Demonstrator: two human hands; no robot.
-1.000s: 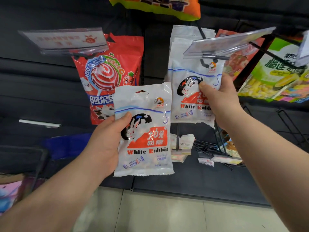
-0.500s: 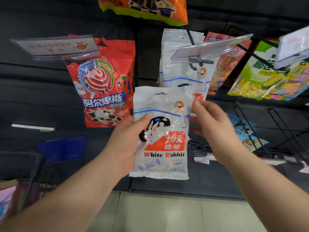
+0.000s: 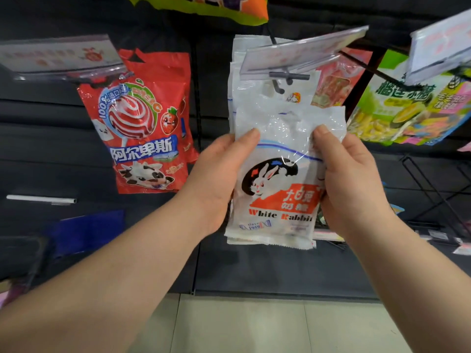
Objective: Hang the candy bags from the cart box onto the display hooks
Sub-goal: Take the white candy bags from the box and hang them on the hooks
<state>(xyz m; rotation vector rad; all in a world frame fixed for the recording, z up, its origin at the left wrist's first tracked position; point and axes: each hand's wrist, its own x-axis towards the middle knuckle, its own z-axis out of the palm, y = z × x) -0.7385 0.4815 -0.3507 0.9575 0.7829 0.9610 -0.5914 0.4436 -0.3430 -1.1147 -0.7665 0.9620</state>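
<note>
I hold a white White Rabbit candy bag (image 3: pixel 277 184) upright in front of the display. My left hand (image 3: pixel 219 174) grips its left edge and my right hand (image 3: pixel 349 179) grips its right edge, thumbs on the front. The bag's top sits just below the dark display hook (image 3: pixel 279 86), apart from it. Several identical white bags (image 3: pixel 257 80) hang on that hook behind it, under a clear price tag holder (image 3: pixel 300 53).
A red lollipop bag (image 3: pixel 142 128) hangs on the left hook. Green and yellow candy bags (image 3: pixel 407 110) hang at right, an orange bag (image 3: pixel 204 6) above. Empty black wire hooks (image 3: pixel 433 189) jut out low right. The cart's dark edge (image 3: pixel 28 263) is low left.
The right hand let go of the hanging bags and took the right edge of the bag held by the left hand. Both hands raised it toward the hook.
</note>
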